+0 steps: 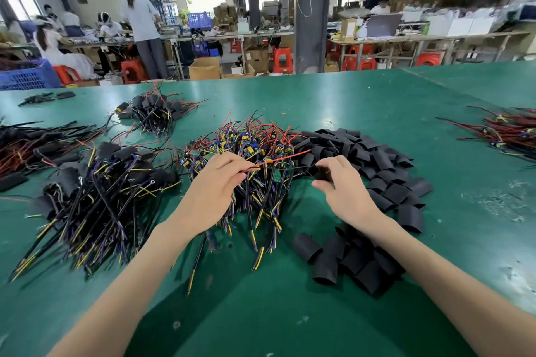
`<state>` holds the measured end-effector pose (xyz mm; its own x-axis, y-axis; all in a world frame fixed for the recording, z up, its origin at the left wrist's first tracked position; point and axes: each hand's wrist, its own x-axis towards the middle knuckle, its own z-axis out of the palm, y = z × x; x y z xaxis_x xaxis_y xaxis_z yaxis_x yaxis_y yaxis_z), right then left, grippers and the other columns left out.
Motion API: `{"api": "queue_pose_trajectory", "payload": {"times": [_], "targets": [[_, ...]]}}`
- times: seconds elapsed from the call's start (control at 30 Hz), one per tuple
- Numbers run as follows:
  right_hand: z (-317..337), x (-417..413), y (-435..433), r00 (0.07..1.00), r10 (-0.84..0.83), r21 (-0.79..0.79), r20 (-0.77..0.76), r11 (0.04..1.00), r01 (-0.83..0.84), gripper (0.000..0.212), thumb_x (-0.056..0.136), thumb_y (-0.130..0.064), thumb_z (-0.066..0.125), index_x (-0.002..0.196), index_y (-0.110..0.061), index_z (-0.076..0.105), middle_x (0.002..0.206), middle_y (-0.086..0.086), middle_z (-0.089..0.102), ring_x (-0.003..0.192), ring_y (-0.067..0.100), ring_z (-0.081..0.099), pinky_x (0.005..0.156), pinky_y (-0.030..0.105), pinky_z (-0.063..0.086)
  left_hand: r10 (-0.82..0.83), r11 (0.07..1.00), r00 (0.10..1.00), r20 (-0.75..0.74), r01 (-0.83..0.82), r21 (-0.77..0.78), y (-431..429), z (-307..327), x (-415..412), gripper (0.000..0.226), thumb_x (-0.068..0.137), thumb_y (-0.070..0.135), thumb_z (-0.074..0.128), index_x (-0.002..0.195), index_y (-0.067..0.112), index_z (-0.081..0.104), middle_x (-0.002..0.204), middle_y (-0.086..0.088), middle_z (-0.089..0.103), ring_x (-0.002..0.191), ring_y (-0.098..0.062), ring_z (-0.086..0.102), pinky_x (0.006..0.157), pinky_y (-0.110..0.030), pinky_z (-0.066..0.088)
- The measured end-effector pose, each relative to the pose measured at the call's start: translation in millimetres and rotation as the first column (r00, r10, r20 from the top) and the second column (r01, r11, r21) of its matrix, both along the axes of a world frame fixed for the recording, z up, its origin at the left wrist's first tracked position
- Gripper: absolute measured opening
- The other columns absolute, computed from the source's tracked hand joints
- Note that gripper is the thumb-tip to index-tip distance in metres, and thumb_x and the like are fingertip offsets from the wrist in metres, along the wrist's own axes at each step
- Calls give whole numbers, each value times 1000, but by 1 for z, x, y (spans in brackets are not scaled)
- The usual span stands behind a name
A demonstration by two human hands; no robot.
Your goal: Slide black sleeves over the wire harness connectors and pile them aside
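Fingers of the left hand (214, 191) pinch a red wire (278, 160); the right hand (345, 197) grips a black sleeve (320, 173). A sleeved pile (101, 182) lies aside; many bare harnesses (246, 142) remain.

Bare mat (261, 322) nearside; wire piles (246, 148) ahead

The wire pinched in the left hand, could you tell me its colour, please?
The wire is red; the head view shows it best.
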<state>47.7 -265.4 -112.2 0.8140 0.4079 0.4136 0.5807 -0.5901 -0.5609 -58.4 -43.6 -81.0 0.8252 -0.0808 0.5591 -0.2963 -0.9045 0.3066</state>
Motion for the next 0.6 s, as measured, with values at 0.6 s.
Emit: {"api": "queue_pose_trajectory", "payload": {"times": [0.6], "targets": [[3,-1,2,999,-3,150,51,989,-4,28,85,-8,66,112,-4,58,101,2,49,89,15,48,79,12,28,-22,1000,1000,-8,22,13,1,-6,1,24,89,-1,57,109,7,68,102,-4,62,93,-28,52,86,-23,33]]}}
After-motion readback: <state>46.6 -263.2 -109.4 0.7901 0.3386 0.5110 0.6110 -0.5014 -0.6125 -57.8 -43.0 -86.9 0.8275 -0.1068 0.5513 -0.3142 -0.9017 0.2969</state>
